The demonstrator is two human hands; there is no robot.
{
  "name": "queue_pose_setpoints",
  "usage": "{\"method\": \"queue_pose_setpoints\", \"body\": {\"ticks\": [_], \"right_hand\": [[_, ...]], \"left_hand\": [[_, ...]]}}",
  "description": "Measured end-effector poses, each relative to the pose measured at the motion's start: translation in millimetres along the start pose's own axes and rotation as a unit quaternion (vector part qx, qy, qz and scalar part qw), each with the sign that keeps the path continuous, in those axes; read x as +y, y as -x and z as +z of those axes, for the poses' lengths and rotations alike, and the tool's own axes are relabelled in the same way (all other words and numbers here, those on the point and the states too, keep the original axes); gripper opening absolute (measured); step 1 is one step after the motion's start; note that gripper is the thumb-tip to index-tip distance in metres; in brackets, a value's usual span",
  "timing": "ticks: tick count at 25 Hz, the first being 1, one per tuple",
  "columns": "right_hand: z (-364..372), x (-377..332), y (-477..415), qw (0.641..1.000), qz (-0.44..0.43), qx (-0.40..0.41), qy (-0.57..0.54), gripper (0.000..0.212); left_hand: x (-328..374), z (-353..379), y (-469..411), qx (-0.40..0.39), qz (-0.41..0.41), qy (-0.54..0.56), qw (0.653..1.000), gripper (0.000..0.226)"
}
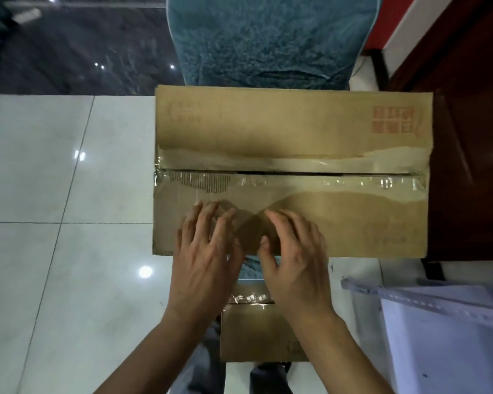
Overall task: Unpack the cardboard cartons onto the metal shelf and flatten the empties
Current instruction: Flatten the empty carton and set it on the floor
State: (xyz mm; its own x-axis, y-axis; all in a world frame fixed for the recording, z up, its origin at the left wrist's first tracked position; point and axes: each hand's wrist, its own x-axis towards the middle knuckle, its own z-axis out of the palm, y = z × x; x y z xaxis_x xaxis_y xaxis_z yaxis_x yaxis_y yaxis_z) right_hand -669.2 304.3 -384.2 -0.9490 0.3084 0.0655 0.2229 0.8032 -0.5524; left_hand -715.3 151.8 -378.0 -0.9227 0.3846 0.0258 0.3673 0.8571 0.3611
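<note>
A large brown cardboard carton (324, 123) lies on the pale tiled floor, its two top flaps closed with a dark slit along the middle seam and torn clear tape along it. My left hand (208, 245) and my right hand (293, 248) hover over the near flap, fingers spread and slightly curled, side by side near the carton's front edge. Neither hand grips anything. A smaller cardboard carton (256, 334), taped on top, sits below my wrists, close to my body.
A teal fabric-covered chair (268, 38) stands right behind the large carton. Dark wooden furniture (472, 137) borders the carton on the right. A white perforated metal shelf part (444, 331) lies at the lower right. White glossy tiles (55, 194) stretch to the left.
</note>
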Motion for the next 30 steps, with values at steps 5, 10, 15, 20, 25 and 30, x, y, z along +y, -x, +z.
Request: {"method": "queue_pose_setpoints", "body": {"ticks": [5, 10, 15, 20, 25, 30], "right_hand": [[39, -24, -18, 0.996, -0.057, -0.020, 0.062, 0.067], [62, -28, -21, 0.990, -0.054, -0.030, 0.127, 0.071], [70, -25, -12, 0.982, -0.047, -0.028, 0.180, 0.071], [72, -25, -14, 0.978, -0.043, -0.043, 0.198, 0.074], [71, -26, -27, 0.979, -0.042, -0.044, 0.197, 0.073], [70, -26, -31, 0.981, -0.037, -0.046, 0.186, 0.075]], "left_hand": [[-32, -20, -30, 0.035, 0.009, -0.020, 0.999, 0.056], [-55, -32, -72, 0.047, 0.062, -0.086, 0.993, 0.053], [-63, -41, -110, 0.020, 0.111, -0.114, 0.987, 0.078], [-73, -54, -144, -0.070, 0.128, -0.172, 0.974, 0.109], [-67, -59, -162, -0.106, 0.136, -0.201, 0.964, 0.098], [-56, -53, -159, -0.094, 0.115, -0.244, 0.958, 0.106]]}}
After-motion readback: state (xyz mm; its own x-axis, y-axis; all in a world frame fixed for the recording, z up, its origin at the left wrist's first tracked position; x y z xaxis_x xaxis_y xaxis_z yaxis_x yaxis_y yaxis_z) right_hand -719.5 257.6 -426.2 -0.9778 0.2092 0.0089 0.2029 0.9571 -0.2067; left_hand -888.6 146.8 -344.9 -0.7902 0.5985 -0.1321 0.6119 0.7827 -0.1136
